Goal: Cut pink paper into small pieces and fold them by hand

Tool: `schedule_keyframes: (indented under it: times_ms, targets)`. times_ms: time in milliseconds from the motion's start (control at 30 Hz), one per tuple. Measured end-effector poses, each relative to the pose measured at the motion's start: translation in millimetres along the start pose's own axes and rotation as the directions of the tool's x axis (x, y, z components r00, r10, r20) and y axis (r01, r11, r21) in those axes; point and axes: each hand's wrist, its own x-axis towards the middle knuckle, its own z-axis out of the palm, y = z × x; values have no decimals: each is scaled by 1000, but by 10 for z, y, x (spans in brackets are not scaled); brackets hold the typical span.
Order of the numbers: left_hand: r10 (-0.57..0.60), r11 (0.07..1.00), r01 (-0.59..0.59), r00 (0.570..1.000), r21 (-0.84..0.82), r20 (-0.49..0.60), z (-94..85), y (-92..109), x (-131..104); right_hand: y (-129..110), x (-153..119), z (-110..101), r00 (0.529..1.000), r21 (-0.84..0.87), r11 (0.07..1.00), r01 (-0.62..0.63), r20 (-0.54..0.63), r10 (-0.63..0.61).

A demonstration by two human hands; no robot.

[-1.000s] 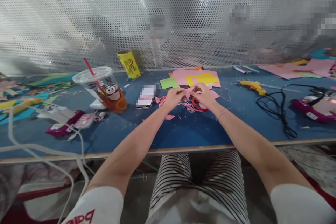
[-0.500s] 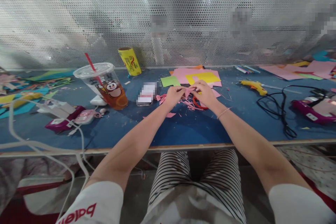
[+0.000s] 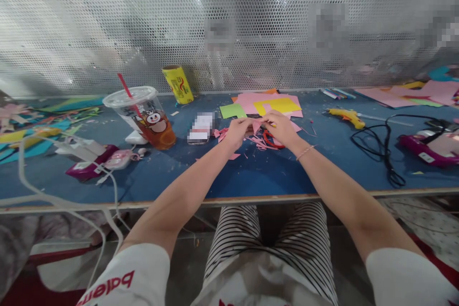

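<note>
A small pink piece of paper (image 3: 256,126) is pinched between my two hands over the middle of the table. My left hand (image 3: 238,131) is closed on its left side. From the right, my right hand (image 3: 279,126) grips it with thumb and fingers together. Below and around the hands lie pink paper scraps (image 3: 258,141) and a red ring-shaped thing (image 3: 271,141), partly covered by the right hand. Behind them is a stack with a yellow sheet (image 3: 278,106), pink sheets and a green sheet (image 3: 232,110).
Left of my hands are a phone (image 3: 201,128), a tilted-looking drink cup (image 3: 152,122) and a yellow roll (image 3: 178,85). Purple power strips (image 3: 89,165) with cables stand at both sides. A yellow glue gun (image 3: 346,117) lies right, near a black cable (image 3: 380,150).
The pink paper stays between both hands, with its folded point showing slightly differently. My hands have barely moved; the view has shifted a little.
</note>
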Motion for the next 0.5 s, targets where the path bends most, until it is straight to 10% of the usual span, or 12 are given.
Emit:
schedule_keyframes:
  times_ms: [500]
  targets:
    - [-70,984,69,998,-163,-2,32,55,-10,-8,-14,-63,988,-120,982,148,57,-142]
